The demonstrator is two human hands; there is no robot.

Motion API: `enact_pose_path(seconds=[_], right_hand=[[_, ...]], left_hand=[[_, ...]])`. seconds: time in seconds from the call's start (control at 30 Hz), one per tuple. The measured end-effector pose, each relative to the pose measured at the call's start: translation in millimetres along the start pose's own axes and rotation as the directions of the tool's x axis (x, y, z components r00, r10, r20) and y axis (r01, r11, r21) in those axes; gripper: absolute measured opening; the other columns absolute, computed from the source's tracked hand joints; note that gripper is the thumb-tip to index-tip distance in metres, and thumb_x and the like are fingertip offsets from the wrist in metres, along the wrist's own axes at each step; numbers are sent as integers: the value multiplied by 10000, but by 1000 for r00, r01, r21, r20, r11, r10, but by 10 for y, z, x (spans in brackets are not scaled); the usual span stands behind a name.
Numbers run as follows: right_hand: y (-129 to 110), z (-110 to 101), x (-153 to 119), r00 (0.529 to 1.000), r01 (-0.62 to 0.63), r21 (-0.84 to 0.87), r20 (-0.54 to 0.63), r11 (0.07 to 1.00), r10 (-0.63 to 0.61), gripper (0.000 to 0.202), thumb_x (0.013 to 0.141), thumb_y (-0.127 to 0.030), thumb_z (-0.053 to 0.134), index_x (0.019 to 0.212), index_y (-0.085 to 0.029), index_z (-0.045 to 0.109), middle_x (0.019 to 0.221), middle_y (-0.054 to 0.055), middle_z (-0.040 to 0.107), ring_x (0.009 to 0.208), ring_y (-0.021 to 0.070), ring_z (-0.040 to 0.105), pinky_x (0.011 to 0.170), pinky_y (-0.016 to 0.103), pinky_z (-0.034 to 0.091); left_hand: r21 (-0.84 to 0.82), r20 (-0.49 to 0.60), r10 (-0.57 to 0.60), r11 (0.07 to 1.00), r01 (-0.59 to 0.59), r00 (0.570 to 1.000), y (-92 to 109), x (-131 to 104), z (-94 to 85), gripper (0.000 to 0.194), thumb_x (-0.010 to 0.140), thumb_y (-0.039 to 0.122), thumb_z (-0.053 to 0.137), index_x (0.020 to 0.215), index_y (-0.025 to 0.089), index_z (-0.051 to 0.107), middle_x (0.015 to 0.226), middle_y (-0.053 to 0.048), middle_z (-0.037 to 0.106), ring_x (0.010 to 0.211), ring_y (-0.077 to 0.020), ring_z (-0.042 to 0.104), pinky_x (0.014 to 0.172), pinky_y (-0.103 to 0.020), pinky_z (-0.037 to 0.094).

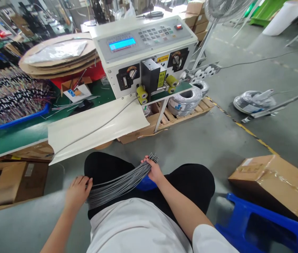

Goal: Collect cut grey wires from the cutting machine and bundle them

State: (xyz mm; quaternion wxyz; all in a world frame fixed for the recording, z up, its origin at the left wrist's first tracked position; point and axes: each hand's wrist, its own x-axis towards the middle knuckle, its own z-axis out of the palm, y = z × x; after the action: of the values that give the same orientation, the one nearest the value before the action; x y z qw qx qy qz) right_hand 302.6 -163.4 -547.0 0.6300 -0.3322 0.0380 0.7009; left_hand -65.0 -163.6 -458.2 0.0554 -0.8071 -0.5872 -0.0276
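Note:
A bundle of cut grey cables (pixel 122 182) lies slantwise across my lap, tight at its right end and fanned out toward the left. My right hand (pixel 153 170) is closed around the bundle near its right end, where the cable tips stick out past the fingers. At the wide left end, my left hand (pixel 78 191) curls its fingers over the cables' edge by my thigh; the left cable ends are hidden. Ahead, a white wire-cutting machine (pixel 146 45) with a lit blue display has one grey cable (pixel 103 124) coming out over a cream sheet chute (pixel 96 130).
Cable coils (pixel 185 102) sit on a wooden pallet under the machine. At left, a blue tray (pixel 19 121) of wire pieces stands on the green bench beside round cardboard discs (pixel 59 59). A blue stool (pixel 267 221) and a cardboard box (pixel 272 186) are at right.

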Motion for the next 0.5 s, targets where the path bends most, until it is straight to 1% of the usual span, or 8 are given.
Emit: enact_pose_path(seconds=[0.03,0.1,0.2,0.27,0.3,0.37,0.43,0.5], right_hand=[[1,5,1,1000,3,3,5,1000,-3,314,625,-271,854,887,-222,688,724,-43,674,779,168,695,806,329,553],[7,9,1,1000,14,-1,11,1000,-14,317,636,-295,854,895,-223,686,700,-46,661,741,163,683,787,334,555],[19,2,-9,1000,30,-22,4,999,-30,313,625,-281,861,873,-214,681,733,-29,686,747,166,686,775,331,557],[22,-8,-22,999,34,-40,-8,999,-34,324,619,-275,862,882,-215,683,781,-16,711,767,168,694,772,326,560],[21,-13,-30,999,36,-46,-17,998,-36,336,614,-273,863,895,-218,686,796,-15,718,764,167,697,765,323,561],[14,-22,-47,999,39,-50,-34,998,-40,369,604,-269,864,927,-225,691,795,-18,725,734,164,697,743,323,565],[1,-29,-63,998,42,-49,-40,998,-44,394,595,-261,864,949,-230,695,801,-19,731,714,167,698,732,330,566],[-13,-34,-77,998,46,-51,-44,998,-48,395,588,-258,865,946,-231,700,834,-11,740,727,177,703,732,340,565]], left_hand=[[12,-55,56,998,-55,997,71,75,-96,233,940,341,452,827,216,613,855,-69,664,850,-235,598,786,-368,454],[-18,-163,159,986,-164,974,226,278,-317,162,921,289,497,847,219,622,861,-51,669,831,-211,593,797,-353,452],[-63,-342,272,948,-311,899,466,665,-649,66,881,228,559,876,225,625,871,-31,680,833,-193,601,805,-340,449],[-55,-451,298,931,-360,841,615,940,-833,62,859,217,586,901,230,630,883,-31,679,861,-200,607,828,-350,449],[-47,-493,294,931,-363,819,685,1076,-910,79,854,222,592,920,231,635,899,-38,674,884,-208,606,847,-360,449],[-39,-544,262,941,-336,797,810,1333,-1031,127,860,250,589,973,228,644,964,-63,655,949,-232,593,892,-388,447],[-49,-562,211,957,-287,800,914,1556,-1110,210,882,292,566,1061,212,641,1058,-100,623,1042,-266,564,945,-423,434],[-75,-540,168,967,-245,825,991,1730,-1151,321,912,332,526,1186,185,602,1151,-135,583,1133,-295,520,995,-456,411]])
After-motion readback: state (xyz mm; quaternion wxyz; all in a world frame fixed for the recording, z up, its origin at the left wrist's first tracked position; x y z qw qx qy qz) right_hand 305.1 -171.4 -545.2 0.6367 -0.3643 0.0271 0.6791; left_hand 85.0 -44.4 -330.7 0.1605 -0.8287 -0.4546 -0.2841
